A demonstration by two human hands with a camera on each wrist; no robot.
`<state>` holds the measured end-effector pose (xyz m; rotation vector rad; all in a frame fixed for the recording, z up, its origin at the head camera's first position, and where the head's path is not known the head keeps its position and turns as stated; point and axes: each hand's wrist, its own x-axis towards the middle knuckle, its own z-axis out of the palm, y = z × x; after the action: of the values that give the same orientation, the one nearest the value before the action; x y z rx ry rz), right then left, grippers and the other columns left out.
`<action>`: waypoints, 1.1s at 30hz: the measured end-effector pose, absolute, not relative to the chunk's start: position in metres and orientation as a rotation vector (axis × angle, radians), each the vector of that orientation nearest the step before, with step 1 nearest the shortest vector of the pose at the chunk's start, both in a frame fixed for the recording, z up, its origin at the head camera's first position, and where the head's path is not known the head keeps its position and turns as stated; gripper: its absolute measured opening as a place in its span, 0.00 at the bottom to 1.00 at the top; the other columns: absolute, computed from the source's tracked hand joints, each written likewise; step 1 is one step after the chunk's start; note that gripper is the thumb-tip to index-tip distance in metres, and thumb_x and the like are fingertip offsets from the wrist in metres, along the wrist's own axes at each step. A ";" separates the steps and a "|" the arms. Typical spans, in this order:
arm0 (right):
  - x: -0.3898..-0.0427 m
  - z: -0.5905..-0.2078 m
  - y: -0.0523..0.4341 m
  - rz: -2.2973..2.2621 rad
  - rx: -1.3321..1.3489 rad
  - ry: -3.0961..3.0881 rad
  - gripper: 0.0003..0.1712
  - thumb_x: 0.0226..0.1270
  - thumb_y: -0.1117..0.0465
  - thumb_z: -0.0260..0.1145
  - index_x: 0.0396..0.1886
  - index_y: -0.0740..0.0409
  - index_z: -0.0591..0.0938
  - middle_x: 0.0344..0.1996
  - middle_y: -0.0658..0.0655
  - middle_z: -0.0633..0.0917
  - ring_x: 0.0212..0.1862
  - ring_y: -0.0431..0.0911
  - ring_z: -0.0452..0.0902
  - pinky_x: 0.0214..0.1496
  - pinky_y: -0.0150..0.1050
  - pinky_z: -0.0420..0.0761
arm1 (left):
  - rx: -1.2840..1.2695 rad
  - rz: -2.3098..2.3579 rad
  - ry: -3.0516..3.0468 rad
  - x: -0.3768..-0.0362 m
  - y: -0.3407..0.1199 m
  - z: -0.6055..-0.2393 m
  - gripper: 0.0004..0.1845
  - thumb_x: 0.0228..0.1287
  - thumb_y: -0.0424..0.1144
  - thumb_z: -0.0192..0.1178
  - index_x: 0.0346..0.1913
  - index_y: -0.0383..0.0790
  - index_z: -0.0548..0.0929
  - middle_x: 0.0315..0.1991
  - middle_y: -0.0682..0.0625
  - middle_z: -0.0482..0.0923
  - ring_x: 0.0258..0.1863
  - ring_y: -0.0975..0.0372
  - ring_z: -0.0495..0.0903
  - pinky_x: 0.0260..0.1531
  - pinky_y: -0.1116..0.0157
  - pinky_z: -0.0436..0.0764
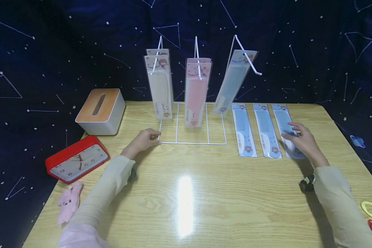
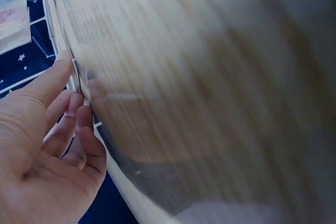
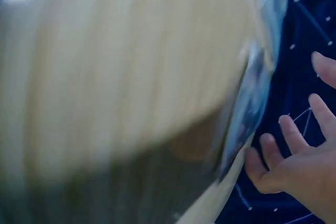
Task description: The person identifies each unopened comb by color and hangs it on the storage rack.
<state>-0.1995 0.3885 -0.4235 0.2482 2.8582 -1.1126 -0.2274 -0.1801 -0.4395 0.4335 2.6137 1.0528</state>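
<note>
Head view of a person at a wooden tabletop [image 1: 186, 193] with a white wire display rack [image 1: 193, 141] on which packaged combs hang from three hooks: cream [image 1: 159, 88], pink [image 1: 196, 91] and blue [image 1: 232, 81]. The left hand [image 1: 145, 139] rests at the front left corner of the rack's base, fingers lightly curled against the wire; whether this grip closes round the wire cannot be told. The right hand [image 1: 299, 139] lies with spread, relaxed fingers on the rightmost packaged blue comb [image 1: 286, 129], grasping nothing; two more blue combs [image 1: 243, 129] [image 1: 266, 129] lie flat to its left. Likely risks: the glossy sleeve may slide under flat fingers instead of lifting; the light rack may tip or skid if the left hand eases off; the blue comb already hung tilts on its hook and could be knocked off. Both wrist views are blurred.
</note>
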 end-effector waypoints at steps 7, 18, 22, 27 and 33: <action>-0.201 -0.428 0.399 -0.822 0.222 2.868 0.43 0.63 0.54 0.64 0.71 0.66 0.56 0.65 0.82 0.53 0.61 0.78 0.47 0.57 0.73 0.56 | 0.418 1.022 2.637 -0.228 -0.179 -0.439 0.27 0.64 0.38 0.61 0.63 0.29 0.71 0.57 0.35 0.73 0.59 0.45 0.71 0.62 0.52 0.72; -0.204 -0.420 0.404 -0.891 0.340 2.694 0.47 0.59 0.60 0.66 0.72 0.68 0.53 0.64 0.84 0.52 0.64 0.75 0.50 0.63 0.70 0.56 | 0.423 1.040 2.626 -0.228 -0.179 -0.439 0.27 0.64 0.38 0.62 0.63 0.28 0.71 0.57 0.35 0.72 0.58 0.45 0.71 0.61 0.52 0.72; -0.202 -0.420 0.405 -0.914 0.340 2.674 0.47 0.59 0.59 0.66 0.71 0.69 0.53 0.63 0.84 0.54 0.59 0.72 0.56 0.60 0.68 0.61 | 0.425 1.032 2.631 -0.229 -0.178 -0.439 0.27 0.64 0.37 0.62 0.63 0.28 0.71 0.57 0.35 0.72 0.58 0.45 0.72 0.61 0.52 0.73; -0.201 -0.419 0.407 -0.906 0.325 2.668 0.47 0.59 0.58 0.66 0.70 0.72 0.53 0.63 0.84 0.55 0.59 0.72 0.57 0.59 0.67 0.63 | 0.415 1.046 2.622 -0.229 -0.178 -0.439 0.27 0.64 0.37 0.62 0.63 0.28 0.71 0.57 0.35 0.72 0.58 0.45 0.72 0.61 0.53 0.73; -0.200 -0.420 0.408 -0.912 0.323 2.656 0.49 0.57 0.58 0.67 0.71 0.71 0.51 0.64 0.84 0.51 0.62 0.74 0.52 0.63 0.69 0.58 | 0.410 1.035 2.623 -0.227 -0.178 -0.438 0.27 0.64 0.37 0.61 0.63 0.28 0.70 0.57 0.35 0.72 0.57 0.46 0.72 0.60 0.52 0.73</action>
<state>-0.1996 0.4083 -0.4200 0.3226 2.6559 -0.9121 -0.2266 -0.1776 -0.4377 0.4102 2.6233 1.0349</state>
